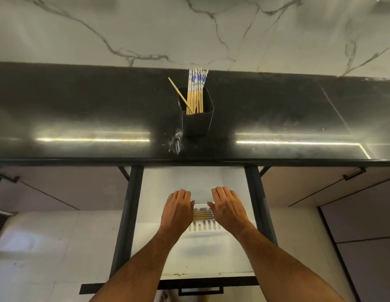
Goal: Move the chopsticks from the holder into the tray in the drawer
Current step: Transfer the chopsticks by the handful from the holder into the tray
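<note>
A black square holder (197, 123) stands on the dark countertop and holds several bamboo chopsticks (196, 92) with blue-and-white tops; one plain stick leans out to the left. Below, the drawer (213, 267) is pulled out. A white slotted tray (202, 228) lies in it, with a few chopsticks (202, 215) lying across it. My left hand (177, 209) and my right hand (227, 207) rest palm-down over the two ends of those chopsticks. The fingers are hidden, so I cannot tell whether they grip the sticks.
The black countertop (80, 118) runs the full width, backed by a marble wall (124, 29). Dark drawer rails (129, 210) flank the drawer. Closed cabinet fronts with handles (354, 173) sit on either side. The drawer's front handle (200, 289) is near the bottom edge.
</note>
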Available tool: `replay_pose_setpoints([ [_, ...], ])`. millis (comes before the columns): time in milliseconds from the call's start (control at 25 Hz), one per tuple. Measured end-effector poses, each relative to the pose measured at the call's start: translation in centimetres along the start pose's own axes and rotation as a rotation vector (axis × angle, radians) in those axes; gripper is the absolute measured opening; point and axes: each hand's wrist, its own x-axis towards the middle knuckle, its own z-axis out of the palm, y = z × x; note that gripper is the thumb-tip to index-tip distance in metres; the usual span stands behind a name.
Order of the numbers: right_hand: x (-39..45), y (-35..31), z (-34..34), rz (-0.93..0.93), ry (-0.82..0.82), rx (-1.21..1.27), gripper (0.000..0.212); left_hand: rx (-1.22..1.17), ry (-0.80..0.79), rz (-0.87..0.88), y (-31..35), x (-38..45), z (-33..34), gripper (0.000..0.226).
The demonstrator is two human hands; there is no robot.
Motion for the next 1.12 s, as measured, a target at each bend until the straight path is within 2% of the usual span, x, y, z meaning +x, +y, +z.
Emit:
replay_pose_setpoints([
  [120, 1.5, -0.4, -2.0, 0.036, 0.055, -0.052, 0.062, 0.062, 0.091, 0.028, -0.2, 1.5, -1.7, 0.042],
  [280, 3.9, -0.9, -6.9, 0.057, 0.125, -0.099, 0.070, 0.094, 0.192, 0.089, -0.1, 4.2, -6.4, 0.051],
  [640, 11.7, -1.1, -18.4, 0.105, 0.250, -0.116, 0.060, 0.092, 0.347, 0.107, 1.5, 14.0, -17.4, 0.042],
  [880, 18.8, 0.3, -21.4, 0.070, 0.298, -0.047, 0.048, 0.082, 0.360, 0.121, 1.5, 21.4, -18.9, 0.032],
  [1120, 27.4, 3.7, -20.6, 0.093, 0.231, 0.060, 0.053, 0.040, 0.350, 0.022, 0.3, 30.3, -16.9, 0.038],
])
